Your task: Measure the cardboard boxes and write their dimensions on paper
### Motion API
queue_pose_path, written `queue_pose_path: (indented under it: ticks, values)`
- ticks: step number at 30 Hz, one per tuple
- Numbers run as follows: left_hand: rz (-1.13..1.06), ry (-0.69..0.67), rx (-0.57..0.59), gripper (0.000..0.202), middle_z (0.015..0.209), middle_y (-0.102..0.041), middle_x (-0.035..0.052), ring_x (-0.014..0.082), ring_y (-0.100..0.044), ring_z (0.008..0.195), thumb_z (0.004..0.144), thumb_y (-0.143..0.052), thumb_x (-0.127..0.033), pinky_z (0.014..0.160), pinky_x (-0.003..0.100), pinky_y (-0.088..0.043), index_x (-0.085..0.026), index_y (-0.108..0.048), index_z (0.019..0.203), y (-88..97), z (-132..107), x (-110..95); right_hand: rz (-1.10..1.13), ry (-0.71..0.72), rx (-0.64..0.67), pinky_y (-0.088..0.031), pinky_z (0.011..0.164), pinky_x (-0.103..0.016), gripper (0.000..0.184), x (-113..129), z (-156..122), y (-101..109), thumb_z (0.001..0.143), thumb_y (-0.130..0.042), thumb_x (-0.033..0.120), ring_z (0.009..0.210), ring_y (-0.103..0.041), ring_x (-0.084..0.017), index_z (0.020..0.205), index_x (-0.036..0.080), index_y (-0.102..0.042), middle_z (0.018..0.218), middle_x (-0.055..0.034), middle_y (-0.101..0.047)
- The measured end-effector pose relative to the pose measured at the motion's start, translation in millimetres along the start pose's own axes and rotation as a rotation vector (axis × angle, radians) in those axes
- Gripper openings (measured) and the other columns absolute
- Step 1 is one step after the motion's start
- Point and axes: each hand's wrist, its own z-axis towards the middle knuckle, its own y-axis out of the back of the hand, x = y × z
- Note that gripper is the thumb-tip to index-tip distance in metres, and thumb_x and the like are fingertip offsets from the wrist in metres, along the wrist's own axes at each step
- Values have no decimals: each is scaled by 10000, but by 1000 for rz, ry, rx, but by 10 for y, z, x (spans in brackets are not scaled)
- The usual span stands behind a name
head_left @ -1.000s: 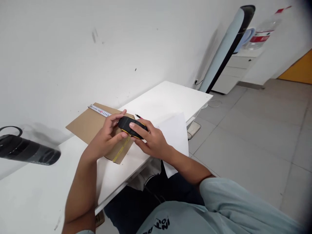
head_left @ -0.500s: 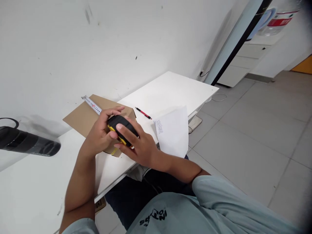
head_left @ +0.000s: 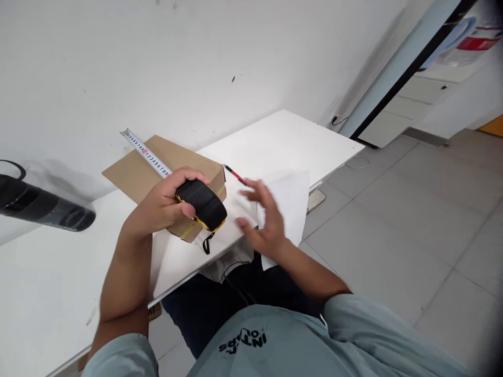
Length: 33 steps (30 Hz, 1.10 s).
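Note:
A black and yellow tape measure (head_left: 202, 203) is gripped in my left hand (head_left: 159, 204), the thumb on its near side and the fingers over its top. Its numbered metal blade (head_left: 147, 154) sticks out to the upper left, above a brown cardboard box (head_left: 173, 152). From the case hangs a dark wrist strap (head_left: 208, 244). My right hand (head_left: 269, 220), slightly blurred, is apart from the tape measure, fingers and thumb spread with nothing between them. Behind its fingertips lies a red and black pen (head_left: 234, 174), and a white paper sheet (head_left: 293, 201) is partly hidden by that hand.
The box and pen rest on a white table (head_left: 291, 139) against the wall. On the left is a dark bottle (head_left: 47, 204) with a loop. White drawers (head_left: 422, 99) stand at the far right, beyond the grey tiled floor (head_left: 401, 209).
My right hand has let go of the tape measure and moved right, opening. More of the blade is out of the case, reaching further up and left. My left hand keeps its hold.

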Motion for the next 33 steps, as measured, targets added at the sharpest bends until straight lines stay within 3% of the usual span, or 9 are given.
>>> queue_pose_path:
  ticks: [2, 3, 6, 8, 10, 19, 24, 29, 33]
  values:
    - [-16, 40, 6, 747, 1097, -740, 106, 269, -718, 981, 809, -709, -875, 834, 392, -604, -244, -726, 1208, -18, 0, -27, -288, 18, -152, -589, 1100, -488, 699, -340, -248, 179, 1065, -573, 355, 1381, -635, -265, 1704, 305, -295, 1476, -141, -644]
    - [-23, 58, 12, 748, 1091, -741, 106, 275, -717, 971, 798, -714, -880, 832, 406, -607, -249, -730, 1199, -27, 3, -44, -409, -10, -127, -556, 1137, -514, 631, -505, -361, 251, 1063, -565, 349, 1408, -616, -277, 1665, 294, -383, 1444, -139, -669]
    - [-30, 94, 15, 729, 1082, -742, 103, 298, -713, 950, 767, -726, -898, 844, 461, -618, -277, -749, 1150, -49, 18, -92, -619, -321, 345, -381, 1273, -623, 520, -876, -550, 363, 1096, -423, 452, 1573, -451, -329, 1553, 251, -569, 1598, -149, -573]
    - [-26, 106, 2, 725, 1077, -742, 102, 306, -710, 950, 757, -723, -908, 857, 484, -624, -290, -755, 1135, -61, 23, -110, -647, -509, 681, -246, 1337, -643, 577, -1023, -515, 359, 1113, -303, 491, 1651, -322, -315, 1588, 279, -553, 1728, -98, -427]
    - [-31, 99, -6, 729, 1071, -745, 101, 297, -709, 946, 765, -714, -909, 862, 475, -627, -286, -755, 1141, -72, 17, -112, -636, -609, 858, -176, 1365, -618, 625, -1167, -372, 328, 1117, -235, 523, 1685, -236, -285, 1658, 311, -466, 1787, -54, -307]
    - [2, 26, -7, 751, 1090, -760, 107, 258, -713, 981, 794, -717, -882, 856, 366, -589, -236, -755, 1176, -76, -11, -72, -669, -781, 915, -89, 1377, -595, 699, -2325, 525, 267, 1112, -176, 489, 1711, -100, -306, 1742, 204, -273, 1832, -97, -114]
    - [-47, 24, 4, 690, 1078, -765, 99, 257, -723, 986, 808, -753, -834, 871, 364, -589, -235, -752, 1151, -71, 5, -97, -716, -841, 859, -84, 1354, -647, 711, -2502, 809, -214, 1114, -115, 429, 1703, -75, -379, 1746, 115, -202, 1825, -183, -73]
    - [-60, 36, 4, 688, 1077, -746, 95, 251, -713, 970, 799, -763, -832, 875, 368, -587, -243, -745, 1153, -62, -13, -74, -671, -823, 841, -68, 1341, -674, 721, -2328, 950, -961, 1112, -87, 411, 1696, -56, -413, 1744, 75, -172, 1820, -215, -47]
    - [-80, 48, 3, 684, 1100, -735, 97, 246, -711, 973, 797, -774, -823, 885, 368, -580, -252, -739, 1172, -61, -29, -74, -552, -730, 847, -80, 1349, -648, 700, -2160, 974, -1325, 1109, -183, 436, 1702, -79, -367, 1735, 127, -250, 1822, -187, -101]
